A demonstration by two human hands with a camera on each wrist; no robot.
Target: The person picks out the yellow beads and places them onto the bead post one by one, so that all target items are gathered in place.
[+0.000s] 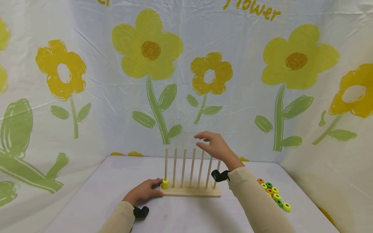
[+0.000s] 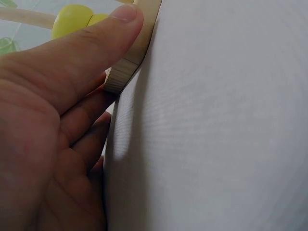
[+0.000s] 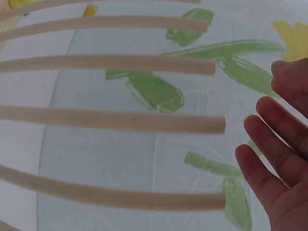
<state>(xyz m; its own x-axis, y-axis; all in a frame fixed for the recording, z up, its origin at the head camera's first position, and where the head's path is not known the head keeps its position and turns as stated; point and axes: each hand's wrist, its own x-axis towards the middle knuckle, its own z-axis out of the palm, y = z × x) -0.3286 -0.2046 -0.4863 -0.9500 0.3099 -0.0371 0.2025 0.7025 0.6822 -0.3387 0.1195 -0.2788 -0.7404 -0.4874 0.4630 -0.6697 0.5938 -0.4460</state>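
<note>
A pale wooden base [image 1: 190, 193] bears several upright pegs [image 1: 192, 168] in a row. On the leftmost peg sit yellow beads [image 1: 165, 184] at the bottom; the left wrist view shows two yellow beads [image 2: 72, 21] stacked there. My left hand [image 1: 144, 190] grips the left end of the base, thumb on the front edge and fingers behind it. Above the right-hand pegs hovers my right hand [image 1: 216, 146], its fingers relaxed and holding nothing. In the right wrist view its fingers [image 3: 264, 168] are apart from the peg tips.
Yellow, green and orange beads [image 1: 287, 207] lie grouped on the table at the right, beside my right forearm. A white cloth covers the table [image 1: 116, 181]. Behind it hangs a curtain [image 1: 239, 97] printed with yellow flowers.
</note>
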